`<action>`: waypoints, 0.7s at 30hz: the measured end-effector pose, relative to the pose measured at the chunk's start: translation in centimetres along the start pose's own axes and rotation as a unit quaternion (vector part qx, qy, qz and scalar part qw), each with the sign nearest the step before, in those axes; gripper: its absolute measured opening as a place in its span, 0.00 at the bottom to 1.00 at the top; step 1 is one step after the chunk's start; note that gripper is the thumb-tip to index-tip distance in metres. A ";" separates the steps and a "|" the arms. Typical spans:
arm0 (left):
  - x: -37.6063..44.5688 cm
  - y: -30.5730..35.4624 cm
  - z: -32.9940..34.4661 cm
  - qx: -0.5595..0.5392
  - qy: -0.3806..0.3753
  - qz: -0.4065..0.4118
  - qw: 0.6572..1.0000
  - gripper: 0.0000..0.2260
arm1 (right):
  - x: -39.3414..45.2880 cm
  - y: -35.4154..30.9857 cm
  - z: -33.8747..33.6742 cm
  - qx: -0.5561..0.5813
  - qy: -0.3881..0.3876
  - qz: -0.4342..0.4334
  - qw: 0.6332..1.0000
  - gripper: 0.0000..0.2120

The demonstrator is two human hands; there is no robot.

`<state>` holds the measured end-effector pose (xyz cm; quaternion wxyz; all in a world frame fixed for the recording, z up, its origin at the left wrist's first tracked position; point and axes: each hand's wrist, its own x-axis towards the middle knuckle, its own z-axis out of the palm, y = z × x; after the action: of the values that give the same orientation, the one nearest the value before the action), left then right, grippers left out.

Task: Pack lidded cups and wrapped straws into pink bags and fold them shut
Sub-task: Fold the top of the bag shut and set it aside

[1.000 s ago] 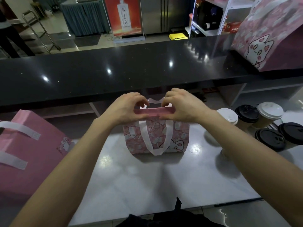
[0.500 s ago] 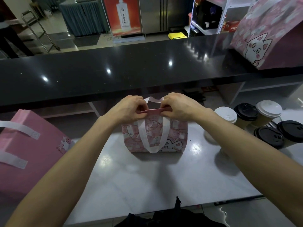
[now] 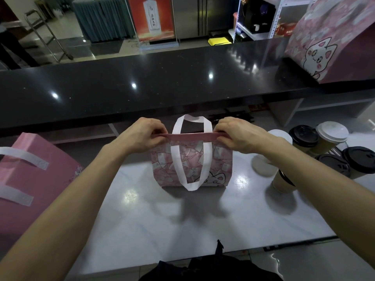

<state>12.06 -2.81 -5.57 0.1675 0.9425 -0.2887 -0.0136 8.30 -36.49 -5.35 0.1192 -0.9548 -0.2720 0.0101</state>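
We see a long black counter running across the far side, and below it the pale work table where the packing takes place. On the counter at the far right stands a big pink bag with a cat face. At the left edge of the table lies another large pink bag, its white handle straps across the side that faces us.

In the middle of the table stands the small pink patterned bag, upright, its top edge folded over into a flat pink band. One white handle loop stands up behind the fold; the other hangs down the front face.

Our left hand pinches the left end of the folded band, fingers curled over the top with the thumb under it. Our right hand pinches the right end the same way, so the band is stretched straight between the two.

To the right of the bag are the cups: a white-lidded cup just behind the right wrist, a black-lidded cup, another white-lidded cup, and two more black lids near the edge. One paper cup pokes out from under the right forearm; it seems tilted, though the arm hides most of it.
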 end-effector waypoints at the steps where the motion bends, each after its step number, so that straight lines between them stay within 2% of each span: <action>1: -0.1 -0.2 0.0 0.001 0.003 0.000 1.000 0.05 | -0.2 0.2 0.0 -0.003 0.001 0.003 1.000 0.08; 5: -0.3 -0.5 0.0 0.033 0.014 -0.011 0.999 0.10 | -1.1 1.0 0.0 -0.025 0.022 0.006 0.999 0.10; 9: -0.4 -0.9 -0.5 0.057 0.003 -0.009 0.998 0.04 | -1.6 1.0 0.5 -0.016 0.026 0.000 1.000 0.05; 12: -0.5 -1.2 -0.5 0.063 -0.006 -0.021 0.998 0.10 | -2.2 1.2 0.8 -0.003 0.040 0.022 0.999 0.08; 16: -0.2 -1.3 -0.3 0.071 -0.009 -0.021 0.997 0.11 | -3.0 1.0 0.7 -0.015 0.060 0.046 0.997 0.08; 18: 0.1 -1.5 -0.4 0.064 0.015 -0.017 0.998 0.11 | -3.4 0.6 0.7 -0.026 0.062 0.051 0.996 0.09; 21: 0.3 -1.7 -0.1 0.043 0.094 -0.018 0.994 0.11 | -4.5 -0.4 1.3 -0.039 0.061 0.053 0.996 0.10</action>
<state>13.29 -1.62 -6.06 0.1533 0.9511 -0.2547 0.0843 4.14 -38.27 -6.76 0.0973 -0.9706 -0.2136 -0.0528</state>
